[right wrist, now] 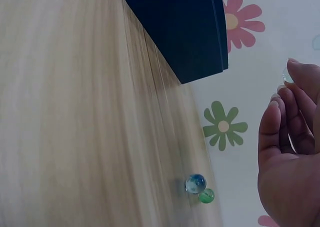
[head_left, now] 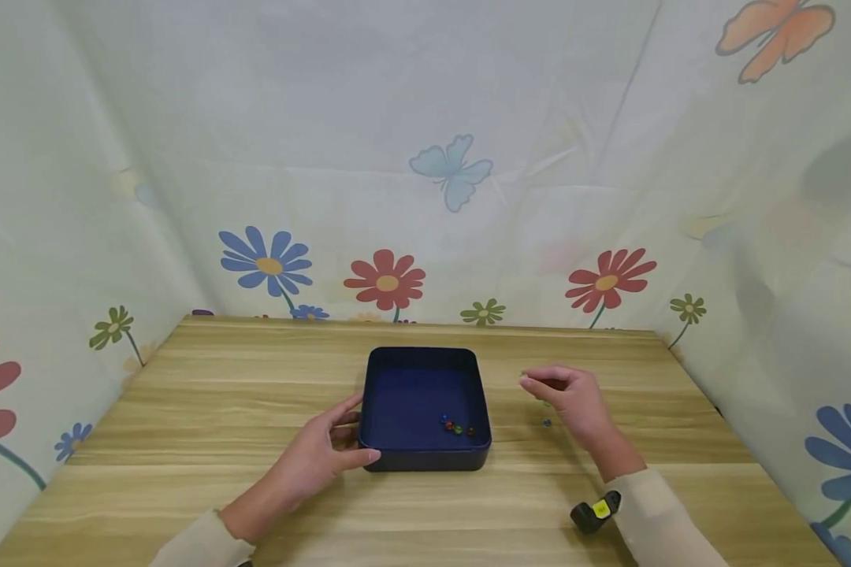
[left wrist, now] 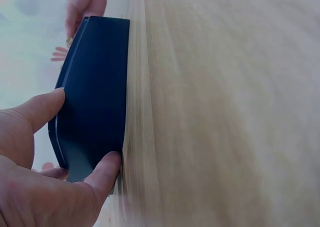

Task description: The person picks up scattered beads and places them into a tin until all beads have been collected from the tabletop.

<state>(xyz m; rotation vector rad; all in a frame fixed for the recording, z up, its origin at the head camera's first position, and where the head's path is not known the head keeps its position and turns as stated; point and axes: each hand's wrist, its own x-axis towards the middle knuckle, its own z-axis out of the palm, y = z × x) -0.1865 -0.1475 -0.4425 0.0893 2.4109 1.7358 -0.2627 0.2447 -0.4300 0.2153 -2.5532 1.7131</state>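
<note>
A dark blue square box (head_left: 425, 460) stands on the table, with several small coloured marbles (head_left: 457, 430) inside near its front right. My left hand (head_left: 314, 461) holds the box by its front left corner, thumb at the front and fingers along the left side. In the left wrist view, the thumb and fingertips (left wrist: 107, 169) rest against the box wall. To the right of the box, my right hand (head_left: 574, 402) is raised above the table. It pinches a clear marble (right wrist: 287, 75) between thumb and fingertips. Below it, a blue marble (right wrist: 195, 183) and a green marble (right wrist: 206, 196) lie close together on the table.
The wooden table (head_left: 255, 370) ends at the back against a pale fabric wall (head_left: 312, 197) printed with flowers and butterflies. A black device with a yellow label (head_left: 596, 512) is at the right sleeve (head_left: 663, 512).
</note>
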